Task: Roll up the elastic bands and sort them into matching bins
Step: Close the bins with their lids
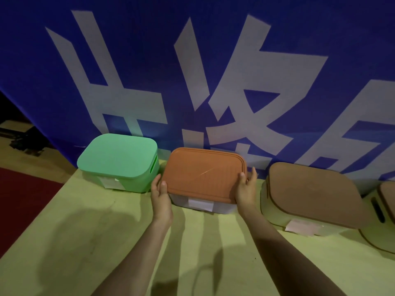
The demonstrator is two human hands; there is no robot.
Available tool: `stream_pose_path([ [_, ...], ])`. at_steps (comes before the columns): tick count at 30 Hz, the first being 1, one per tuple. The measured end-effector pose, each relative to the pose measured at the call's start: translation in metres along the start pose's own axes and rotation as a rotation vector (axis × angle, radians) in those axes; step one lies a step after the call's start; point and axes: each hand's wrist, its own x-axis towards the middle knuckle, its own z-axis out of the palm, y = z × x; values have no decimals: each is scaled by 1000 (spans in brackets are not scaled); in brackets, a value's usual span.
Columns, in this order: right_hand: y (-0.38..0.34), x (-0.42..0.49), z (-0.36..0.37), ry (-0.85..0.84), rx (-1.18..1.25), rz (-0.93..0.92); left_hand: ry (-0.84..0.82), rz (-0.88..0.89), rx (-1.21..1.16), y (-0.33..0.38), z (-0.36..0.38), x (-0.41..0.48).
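While the left hand [160,195] and the right hand [246,189] are kept well apart, the orange lid [205,171] is gripped between them at its two side edges (thumbs laid on top). The lid is seen lying over a pale bin [222,207] on the yellow-green table [106,231]. A green bin [119,159] is placed just to its left and a brown-lidded bin [310,195] to its right, all lined up against a blue banner [213,60].

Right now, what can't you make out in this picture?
Head view only.
Insides of the green lidded plastic bin, the orange-lidded clear bin and the brown-lidded beige bin: closed lids hide them.
White paper labels: writing too small.
Fourth bin: cut off by the right edge.
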Motion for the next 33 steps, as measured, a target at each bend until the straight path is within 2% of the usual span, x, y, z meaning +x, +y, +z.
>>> stream_pose_path([
  [4, 2, 0, -2, -53, 83, 55, -41, 69, 27, -7, -4, 1],
  [8, 0, 3, 0, -20, -11, 59, -66, -44, -21, -9, -6, 10],
  [13, 3, 5, -1, -41, 60, 88, -254, -135, -165, -1, -16, 3],
  [20, 6, 9, 0, -49, 197, 204, -253, -84, -226, -7, -22, 3],
  [22, 2, 9, -2, -53, 180, 232, -238, -89, -189, -4, -21, 4],
  [26, -15, 22, -4, -74, -15, 139, -120, -95, 11, 9, -4, 23],
  [29, -31, 40, -2, -125, -113, 143, -85, -108, 132, 22, 11, 35],
  [33, -38, 57, 0, -208, 34, 310, -171, 64, 164, 11, 10, 36],
])
